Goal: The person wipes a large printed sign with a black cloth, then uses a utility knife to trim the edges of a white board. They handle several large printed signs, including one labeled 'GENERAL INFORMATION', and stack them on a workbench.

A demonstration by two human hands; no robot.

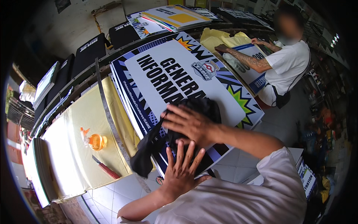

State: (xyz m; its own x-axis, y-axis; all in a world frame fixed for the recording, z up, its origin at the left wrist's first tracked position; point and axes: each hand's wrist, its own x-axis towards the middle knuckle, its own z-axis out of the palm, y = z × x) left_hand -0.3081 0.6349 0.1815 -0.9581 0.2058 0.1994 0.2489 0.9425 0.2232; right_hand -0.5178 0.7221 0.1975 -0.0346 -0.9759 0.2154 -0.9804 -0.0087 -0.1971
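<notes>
A stack of large printed sign boards lies before me, the top one lettered "General Information". Across its near part is a bunched black cloth, partly hanging over the left edge. My right hand presses on the cloth with its fingers spread. Just nearer to my body, my left hand rests fingers apart at the near edge of the stack, its fingertips by the cloth. Whether those fingertips touch cloth or board is hard to tell.
A yellow-covered table on the left holds a spray bottle of orange liquid and a red-handled utility knife. A long metal ruler lies along it. A co-worker handles another board; more boards lie behind.
</notes>
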